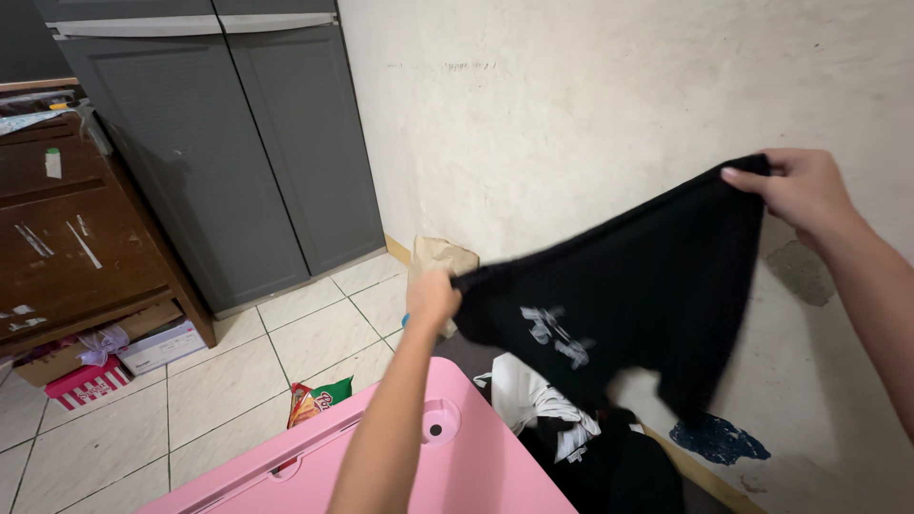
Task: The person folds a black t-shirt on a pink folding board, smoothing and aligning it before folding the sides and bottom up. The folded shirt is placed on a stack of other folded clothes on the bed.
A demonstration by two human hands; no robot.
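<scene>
I hold a black garment (pixel 657 286) with a pale print stretched in the air between both hands. My left hand (pixel 431 298) grips its lower left edge. My right hand (pixel 803 187) pinches its upper right corner, higher up near the wall. Below the garment lies a heap of black and white clothes (pixel 562 428). A pink plastic lid or box top (pixel 476 466) sits under my left forearm.
A grey two-door cabinet (pixel 238 143) stands at the back left beside a dark wooden desk (pixel 67 238), with boxes (pixel 105 357) under it. A snack bag (pixel 319 398) lies on the tiled floor (pixel 219 390). A brown paper bag (pixel 440 255) leans on the pale wall (pixel 590 105).
</scene>
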